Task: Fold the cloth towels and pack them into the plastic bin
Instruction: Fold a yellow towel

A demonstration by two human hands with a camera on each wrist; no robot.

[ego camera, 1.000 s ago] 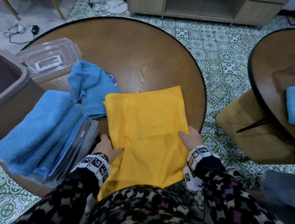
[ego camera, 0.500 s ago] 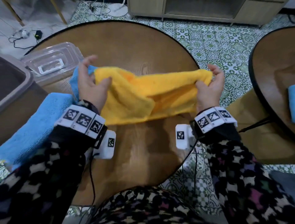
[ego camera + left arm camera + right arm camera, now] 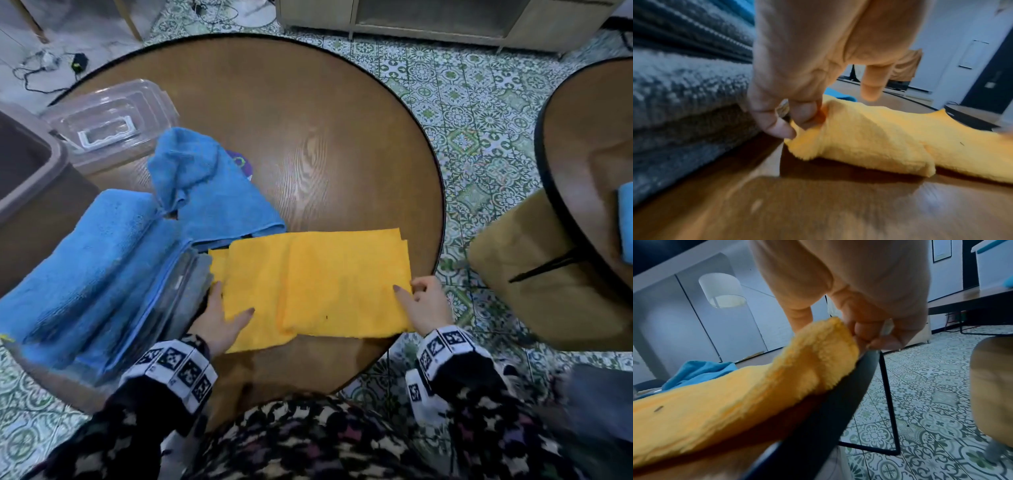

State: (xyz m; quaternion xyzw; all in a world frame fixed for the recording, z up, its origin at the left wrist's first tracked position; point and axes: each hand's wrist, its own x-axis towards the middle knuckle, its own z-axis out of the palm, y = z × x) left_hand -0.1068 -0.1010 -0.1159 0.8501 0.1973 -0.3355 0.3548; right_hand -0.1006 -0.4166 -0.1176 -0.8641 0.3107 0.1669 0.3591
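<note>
A yellow towel [image 3: 315,284] lies folded into a wide strip near the front edge of the round wooden table [image 3: 308,137]. My left hand [image 3: 227,305] pinches its left end, thumb on top; the left wrist view shows fingers [image 3: 801,116] curled under the yellow towel [image 3: 869,138]. My right hand [image 3: 407,287] pinches the right end at the table rim, and the right wrist view shows the yellow towel [image 3: 756,394] lifted there. The clear plastic bin [image 3: 171,298] stands left of the towel, holding a grey towel [image 3: 200,281] with folded blue towels [image 3: 85,267] draped over it.
A crumpled blue towel [image 3: 205,192] lies behind the yellow one. The clear lid [image 3: 109,120] rests at the back left beside a brown container [image 3: 27,178]. Right of the table stand a tan stool [image 3: 548,274] and a second table [image 3: 589,154].
The towel lay flat a second ago, was then lifted and bunched between both hands, and now lies down again folded in half. Both hands have come back near me, at its ends.
</note>
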